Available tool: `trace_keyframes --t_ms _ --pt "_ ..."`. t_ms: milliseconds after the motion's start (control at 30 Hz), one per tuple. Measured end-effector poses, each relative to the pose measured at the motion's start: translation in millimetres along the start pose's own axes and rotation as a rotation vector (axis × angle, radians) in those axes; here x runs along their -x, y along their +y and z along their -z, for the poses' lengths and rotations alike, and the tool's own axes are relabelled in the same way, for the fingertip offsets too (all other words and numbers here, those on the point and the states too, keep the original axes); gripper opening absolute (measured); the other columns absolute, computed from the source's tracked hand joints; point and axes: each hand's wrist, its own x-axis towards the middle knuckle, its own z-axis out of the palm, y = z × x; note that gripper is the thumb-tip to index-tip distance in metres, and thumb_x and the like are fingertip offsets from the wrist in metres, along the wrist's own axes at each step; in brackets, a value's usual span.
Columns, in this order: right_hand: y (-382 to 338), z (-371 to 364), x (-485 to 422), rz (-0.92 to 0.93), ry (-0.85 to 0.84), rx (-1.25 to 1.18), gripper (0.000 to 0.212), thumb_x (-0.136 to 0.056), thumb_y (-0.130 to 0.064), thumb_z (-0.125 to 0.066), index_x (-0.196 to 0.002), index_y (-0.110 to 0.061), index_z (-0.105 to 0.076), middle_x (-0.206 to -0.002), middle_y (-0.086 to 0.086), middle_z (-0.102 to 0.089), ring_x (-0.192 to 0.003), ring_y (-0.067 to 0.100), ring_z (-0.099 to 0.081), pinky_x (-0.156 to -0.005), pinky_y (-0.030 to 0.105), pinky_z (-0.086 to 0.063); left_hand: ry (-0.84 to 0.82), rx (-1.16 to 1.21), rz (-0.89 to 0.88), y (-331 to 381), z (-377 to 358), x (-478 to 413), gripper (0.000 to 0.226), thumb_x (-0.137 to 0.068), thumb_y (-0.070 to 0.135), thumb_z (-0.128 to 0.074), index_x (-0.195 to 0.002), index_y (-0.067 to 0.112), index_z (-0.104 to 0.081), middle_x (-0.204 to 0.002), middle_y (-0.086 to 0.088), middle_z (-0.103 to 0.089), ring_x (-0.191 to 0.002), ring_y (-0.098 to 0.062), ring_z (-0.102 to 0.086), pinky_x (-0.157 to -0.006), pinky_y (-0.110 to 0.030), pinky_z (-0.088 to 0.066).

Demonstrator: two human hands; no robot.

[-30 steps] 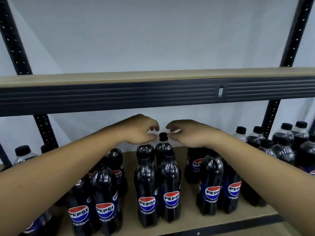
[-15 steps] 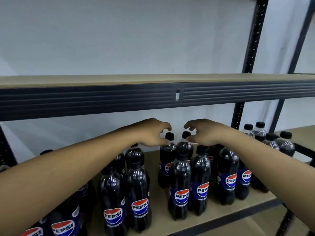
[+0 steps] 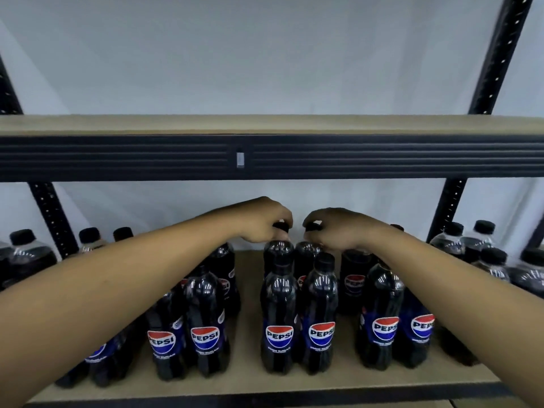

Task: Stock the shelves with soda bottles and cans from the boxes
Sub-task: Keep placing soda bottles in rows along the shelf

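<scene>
Several dark Pepsi bottles stand in rows on the wooden shelf board (image 3: 250, 381). My left hand (image 3: 262, 220) grips the black cap of a back-row bottle (image 3: 278, 253). Just to its right, my right hand (image 3: 338, 229) grips the cap of the neighbouring back-row bottle (image 3: 304, 257). Both bottles stand upright behind two front bottles (image 3: 278, 322) (image 3: 321, 319) whose labels face me. Both forearms reach in over the side rows and hide parts of them.
A bare upper shelf (image 3: 265, 125) with a black steel beam (image 3: 147, 157) runs across just above my hands. Black uprights (image 3: 497, 54) frame the bay. More bottles with clear tops stand at far left (image 3: 25, 254) and far right (image 3: 482, 240).
Both hands have closed onto the caps of two back-row bottles, after hovering with curled fingers just above them. The view has shifted, bringing the bottles back toward the centre.
</scene>
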Motion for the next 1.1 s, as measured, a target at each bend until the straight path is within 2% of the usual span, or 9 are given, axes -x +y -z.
trace_keyframes --t_ms 133,233,400,500,633,733,833,1000,1100 --pt "9 10 23 0.057 0.013 -0.029 0.053 -0.099 -0.051 -0.055 -0.148 -0.035 -0.044 -0.147 -0.004 -0.053 -0.122 0.018 -0.058 -0.090 0.027 -0.043 0.080 0.014 0.042 19 6 18 0.044 -0.101 0.048 -0.056 -0.141 0.030 -0.053 -0.137 0.001 -0.061 -0.122 -0.017 -0.057 -0.103 -0.037 -0.048" --pt "14 16 50 0.137 0.029 -0.050 0.047 -0.098 -0.055 -0.053 -0.141 -0.037 -0.053 -0.140 -0.010 -0.058 -0.119 0.013 -0.057 -0.093 0.026 -0.043 0.167 0.084 -0.003 39 13 43 0.032 -0.102 0.048 -0.054 -0.130 0.034 -0.062 -0.122 0.009 -0.067 -0.110 -0.012 -0.061 -0.098 -0.036 -0.050" --pt "13 5 82 0.236 -0.057 0.019 0.049 -0.095 -0.054 -0.060 -0.140 -0.035 -0.055 -0.130 -0.012 -0.061 -0.116 0.011 -0.058 -0.095 0.028 -0.048 -0.030 0.044 -0.017 63 11 75 0.040 -0.091 0.066 -0.058 -0.120 0.039 -0.066 -0.089 0.025 -0.065 -0.085 0.009 -0.059 -0.076 -0.020 -0.048" --pt "13 -6 84 0.259 0.011 0.038 0.046 -0.097 -0.047 -0.061 -0.140 -0.031 -0.056 -0.127 -0.006 -0.062 -0.113 0.014 -0.058 -0.093 0.031 -0.051 -0.027 -0.013 -0.011 65 5 77 0.038 -0.091 0.058 -0.066 -0.123 0.037 -0.065 -0.080 0.031 -0.054 -0.078 0.016 -0.053 -0.066 -0.012 -0.035" --pt "13 -10 85 0.266 0.045 0.021 0.040 -0.098 -0.042 -0.061 -0.137 -0.031 -0.058 -0.130 -0.006 -0.064 -0.116 0.016 -0.059 -0.099 0.037 -0.051 0.003 0.005 -0.001 67 3 78 0.029 -0.096 0.043 -0.068 -0.123 0.035 -0.066 -0.073 0.025 -0.051 -0.077 0.017 -0.051 -0.063 -0.011 -0.033" --pt "11 -12 89 0.252 0.067 -0.004 0.041 -0.098 -0.041 -0.062 -0.138 -0.032 -0.058 -0.132 -0.007 -0.064 -0.119 0.014 -0.059 -0.102 0.036 -0.050 -0.015 0.007 -0.021 67 3 81 0.032 -0.096 0.046 -0.066 -0.126 0.036 -0.065 -0.084 0.024 -0.058 -0.082 0.007 -0.054 -0.071 -0.015 -0.040" --pt "15 -11 100 0.236 0.095 -0.076 0.043 -0.098 -0.040 -0.063 -0.139 -0.033 -0.057 -0.129 -0.010 -0.066 -0.114 0.009 -0.062 -0.102 0.034 -0.051 0.046 0.001 -0.099 67 4 80 0.036 -0.094 0.055 -0.063 -0.125 0.036 -0.063 -0.108 0.018 -0.068 -0.094 -0.002 -0.059 -0.087 -0.031 -0.052" --pt "44 21 134 0.131 0.214 -0.013 0.039 -0.098 -0.034 -0.062 -0.136 -0.027 -0.061 -0.129 -0.010 -0.067 -0.111 0.004 -0.063 -0.102 0.028 -0.050 0.204 0.041 -0.221 96 16 60 0.043 -0.097 0.054 -0.058 -0.134 0.031 -0.062 -0.126 0.015 -0.066 -0.110 -0.001 -0.059 -0.095 -0.021 -0.048" --pt "76 41 147 0.015 0.222 0.080 0.037 -0.098 -0.035 -0.062 -0.135 -0.031 -0.062 -0.131 -0.012 -0.065 -0.114 0.006 -0.061 -0.095 0.022 -0.045 0.182 0.043 -0.266 125 18 33 0.046 -0.097 0.054 -0.057 -0.135 0.029 -0.061 -0.128 0.012 -0.066 -0.111 -0.004 -0.060 -0.096 -0.027 -0.051"
